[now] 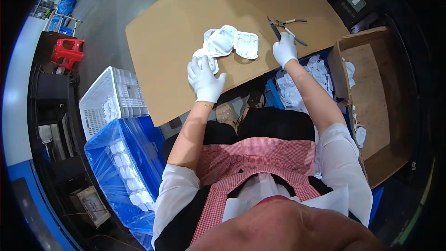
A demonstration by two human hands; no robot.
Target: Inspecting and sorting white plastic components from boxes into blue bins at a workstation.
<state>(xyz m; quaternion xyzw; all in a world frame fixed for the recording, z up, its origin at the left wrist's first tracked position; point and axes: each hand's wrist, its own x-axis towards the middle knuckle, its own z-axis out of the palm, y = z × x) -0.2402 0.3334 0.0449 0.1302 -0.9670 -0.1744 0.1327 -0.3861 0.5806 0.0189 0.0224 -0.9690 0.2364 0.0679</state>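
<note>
My left hand [205, 80], in a white glove, lies with spread fingers over the near edge of a white plastic part [213, 65], covering some of it. Just beyond it several similar white moulded parts overlap in a loose heap [222, 40]. One squarish white part [246, 45] lies to their right, its ribbed inside facing up. At the table's right side my gloved right hand [285, 50] is closed round a slim dark-handled tool that looks like a knife [273, 29]. Open pliers with pale handles [291, 27] lie right beside that hand.
The brown tabletop [162, 60] has a near edge above my knees. Left stand a white crate [100, 95] and a blue bin lined with plastic [104, 158], both holding white parts. To the right are a bin of white scraps [313, 76] and a cardboard box [371, 97]. A red stool [68, 52] stands farther left.
</note>
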